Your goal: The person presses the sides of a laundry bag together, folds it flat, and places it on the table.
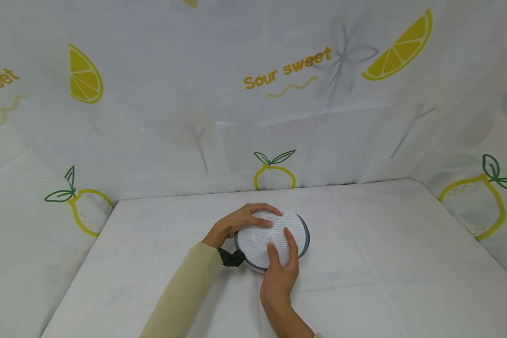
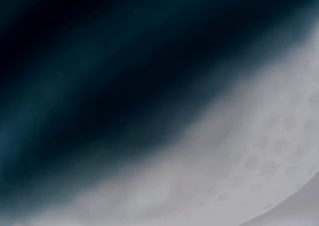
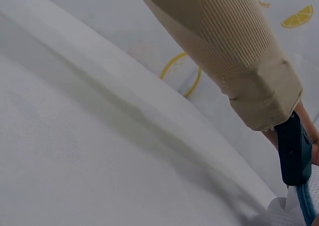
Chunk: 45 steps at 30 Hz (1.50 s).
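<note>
A rounded white mesh pouch (image 1: 253,244) with grey-blue edging sits at the middle of the white-covered table. My left hand (image 1: 247,219) grips its far left side, two digits bent over the mesh top. From the near side my right hand (image 1: 280,274) holds the pouch, thumb and a finger spread on the mesh; its other fingers are mostly hidden. Close up and blurred, the left wrist view has a dark band across the pouch's white dotted surface (image 2: 279,161). At the right wrist view's lower right corner, blue edging (image 3: 305,203) shows below the left hand.
The tabletop (image 1: 384,263) has a white cover with faint creases. Behind and at both sides hang white sheets (image 1: 160,70) printed with lemons and lettering. A black wrist device (image 1: 231,257) sits below the left sleeve (image 1: 186,286), close to the pouch.
</note>
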{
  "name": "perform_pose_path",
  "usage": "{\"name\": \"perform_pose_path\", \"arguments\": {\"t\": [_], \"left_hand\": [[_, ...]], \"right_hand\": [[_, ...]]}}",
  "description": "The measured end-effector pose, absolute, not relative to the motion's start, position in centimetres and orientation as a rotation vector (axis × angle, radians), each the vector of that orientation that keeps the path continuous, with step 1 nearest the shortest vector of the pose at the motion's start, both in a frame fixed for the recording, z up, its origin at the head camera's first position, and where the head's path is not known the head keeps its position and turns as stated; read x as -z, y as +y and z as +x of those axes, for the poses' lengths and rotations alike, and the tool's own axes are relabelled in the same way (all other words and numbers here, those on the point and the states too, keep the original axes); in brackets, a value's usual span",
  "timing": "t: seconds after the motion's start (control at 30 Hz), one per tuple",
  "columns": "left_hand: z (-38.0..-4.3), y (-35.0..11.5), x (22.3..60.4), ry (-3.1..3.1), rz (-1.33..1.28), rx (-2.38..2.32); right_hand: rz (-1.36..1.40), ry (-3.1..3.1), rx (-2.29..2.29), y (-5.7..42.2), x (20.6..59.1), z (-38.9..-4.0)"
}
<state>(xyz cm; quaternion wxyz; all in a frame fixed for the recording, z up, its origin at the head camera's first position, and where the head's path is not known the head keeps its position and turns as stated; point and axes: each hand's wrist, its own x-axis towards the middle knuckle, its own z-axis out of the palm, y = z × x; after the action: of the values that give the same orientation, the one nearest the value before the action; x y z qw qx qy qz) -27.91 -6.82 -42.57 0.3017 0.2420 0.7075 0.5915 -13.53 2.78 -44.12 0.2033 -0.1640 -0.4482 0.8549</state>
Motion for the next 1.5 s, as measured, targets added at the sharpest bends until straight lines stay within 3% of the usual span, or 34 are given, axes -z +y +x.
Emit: {"name": "perform_pose_path", "arguments": {"t": [0.93, 1.5], "left_hand": [[-28.0, -7.0, 42.5, 1.991, 0.711, -1.554], [-26.5, -8.1, 42.2, 2.321, 0.721, -1.558]], "right_hand": [[-0.473, -1.301, -2.434, 3.4, 43.6, -13.5], [-0.396, -1.795, -2.472, 6.9, 42.1, -10.5]]}}
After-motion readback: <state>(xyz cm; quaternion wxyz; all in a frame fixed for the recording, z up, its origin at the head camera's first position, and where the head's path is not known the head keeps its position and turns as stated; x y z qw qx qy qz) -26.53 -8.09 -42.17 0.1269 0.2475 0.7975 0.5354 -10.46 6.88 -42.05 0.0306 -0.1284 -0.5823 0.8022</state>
